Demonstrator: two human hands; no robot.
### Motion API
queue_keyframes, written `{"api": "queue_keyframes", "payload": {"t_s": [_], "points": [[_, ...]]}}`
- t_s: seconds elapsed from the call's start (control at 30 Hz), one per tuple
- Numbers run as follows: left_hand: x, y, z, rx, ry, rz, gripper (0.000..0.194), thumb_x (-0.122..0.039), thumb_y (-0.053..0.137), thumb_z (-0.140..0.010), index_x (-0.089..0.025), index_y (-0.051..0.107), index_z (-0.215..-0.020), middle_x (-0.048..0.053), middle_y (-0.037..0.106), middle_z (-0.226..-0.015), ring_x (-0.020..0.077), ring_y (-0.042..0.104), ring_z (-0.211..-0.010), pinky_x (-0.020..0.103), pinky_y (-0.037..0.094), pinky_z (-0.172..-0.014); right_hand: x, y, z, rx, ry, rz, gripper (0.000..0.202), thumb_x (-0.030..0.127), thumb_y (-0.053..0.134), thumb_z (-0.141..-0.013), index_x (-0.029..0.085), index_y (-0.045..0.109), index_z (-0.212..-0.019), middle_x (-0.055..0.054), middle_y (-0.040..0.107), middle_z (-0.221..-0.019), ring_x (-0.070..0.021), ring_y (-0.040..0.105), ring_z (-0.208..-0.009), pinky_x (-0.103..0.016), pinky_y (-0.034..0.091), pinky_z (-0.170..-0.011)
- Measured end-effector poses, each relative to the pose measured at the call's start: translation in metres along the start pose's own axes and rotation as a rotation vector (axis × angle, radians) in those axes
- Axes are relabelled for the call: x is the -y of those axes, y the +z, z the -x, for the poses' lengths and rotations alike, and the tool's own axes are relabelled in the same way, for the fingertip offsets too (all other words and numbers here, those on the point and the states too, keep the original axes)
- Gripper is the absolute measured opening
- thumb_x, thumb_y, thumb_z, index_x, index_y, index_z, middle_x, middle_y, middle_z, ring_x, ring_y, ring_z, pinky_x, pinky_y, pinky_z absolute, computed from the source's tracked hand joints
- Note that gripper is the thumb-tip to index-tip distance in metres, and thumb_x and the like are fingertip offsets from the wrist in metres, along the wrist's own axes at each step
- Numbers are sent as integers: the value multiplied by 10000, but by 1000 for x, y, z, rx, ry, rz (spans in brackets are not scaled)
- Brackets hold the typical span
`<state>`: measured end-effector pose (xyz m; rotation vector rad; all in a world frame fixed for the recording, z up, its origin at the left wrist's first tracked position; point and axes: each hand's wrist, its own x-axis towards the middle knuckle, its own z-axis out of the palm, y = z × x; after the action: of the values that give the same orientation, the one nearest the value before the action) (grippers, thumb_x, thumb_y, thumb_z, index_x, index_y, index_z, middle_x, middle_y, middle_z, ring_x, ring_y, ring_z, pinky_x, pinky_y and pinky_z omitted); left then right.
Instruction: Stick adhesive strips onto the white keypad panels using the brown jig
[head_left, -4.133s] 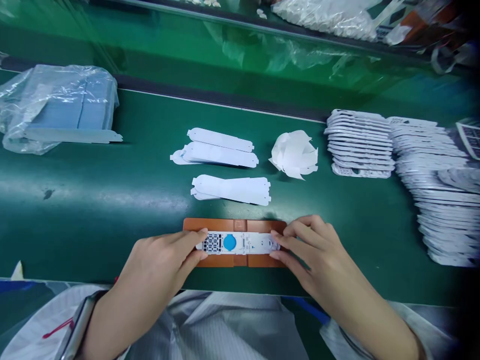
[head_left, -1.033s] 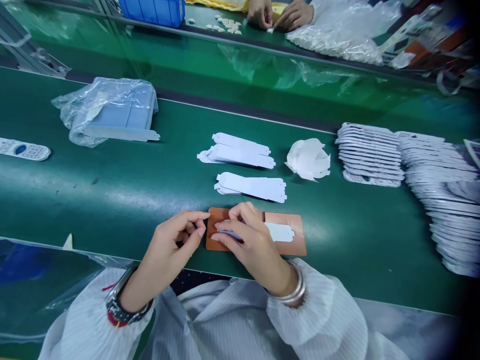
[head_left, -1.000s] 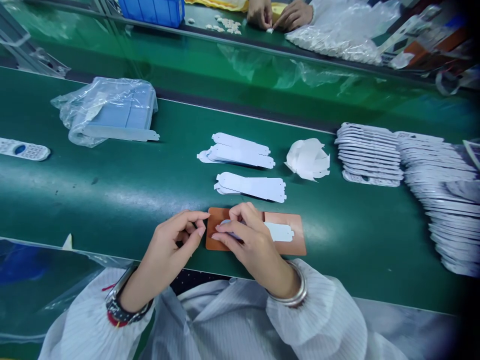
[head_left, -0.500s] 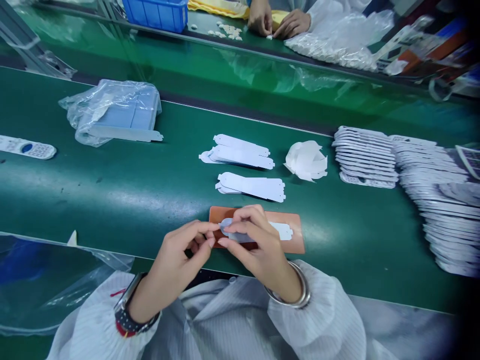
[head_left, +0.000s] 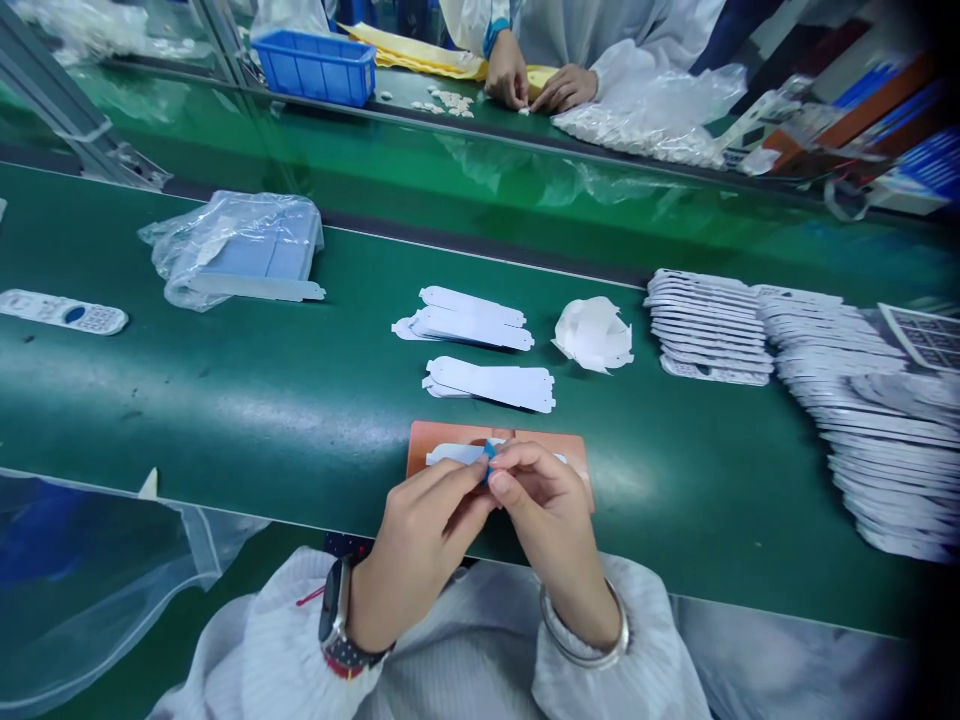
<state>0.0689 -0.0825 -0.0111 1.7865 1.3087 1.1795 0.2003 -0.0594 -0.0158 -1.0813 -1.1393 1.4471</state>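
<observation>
My left hand (head_left: 429,522) and my right hand (head_left: 553,515) meet fingertip to fingertip, both closed in a pinch on a small blue piece (head_left: 490,450). It looks thin, perhaps film or tape, and the fingers cover much of it. Below them an orange-brown flat plate (head_left: 421,434) lies on the green work surface (head_left: 315,440). On this plate rests a white strip with a rounded end (head_left: 452,454), its middle and right part largely hidden by my hands.
Beyond the plate lie a near pile of white strips (head_left: 491,382), a far pile (head_left: 472,322) and crumpled white scraps (head_left: 594,335). Remote-control-like white panels (head_left: 709,325) are stacked at right. At left are a bagged stack (head_left: 259,245) and one panel (head_left: 64,311). A co-worker's hands (head_left: 536,85) work opposite.
My left hand has moved right and my fingertips now meet over the plate's middle. A blue piece shows between them. The translucent film seen earlier over the white strip no longer shows. The view has shifted slightly.
</observation>
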Motion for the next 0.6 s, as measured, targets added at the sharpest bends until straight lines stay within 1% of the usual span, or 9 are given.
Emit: {"api": "queue_keyframes", "payload": {"t_s": [0.13,0.23,0.4,0.53,0.6], "points": [[-1,-2,3,2,-8,-13,124,-165,533,-882,-171,625,-965,32,650,-771,133,600,-673,234,491,-606,-2,-5,-4,76,179,-170,226,370,738,-704,204,619,-800,36,559,-621,-75,501,-524,-187,422,-485],[-2,-1,5,-1,-25,4,106,-153,554,-870,-170,621,-951,21,635,-762,121,584,-655,222,475,-595,0,-6,-6,104,235,-221,267,386,757,-678,194,609,-791,54,523,-580,-56,451,-483,-172,385,-468],[-3,0,4,7,-82,43,92,-155,558,-867,-176,629,-922,9,628,-755,112,565,-639,219,466,-591,2,-6,-6,119,228,-209,233,372,714,-735,206,572,-819,52,504,-632,-63,459,-530,-175,389,-494],[-5,-3,4,36,-153,92,102,-190,547,-877,-187,641,-914,-1,612,-720,108,548,-609,213,459,-569,3,-1,-5,107,172,-147,196,367,661,-784,217,537,-810,32,535,-703,-87,514,-605,-195,435,-527],[-5,-4,4,47,-181,119,120,-199,523,-892,-190,642,-909,-3,605,-712,105,545,-598,207,452,-558,3,4,-4,70,128,-122,178,337,654,-791,220,522,-813,35,541,-694,-86,521,-596,-191,446,-515]]}}
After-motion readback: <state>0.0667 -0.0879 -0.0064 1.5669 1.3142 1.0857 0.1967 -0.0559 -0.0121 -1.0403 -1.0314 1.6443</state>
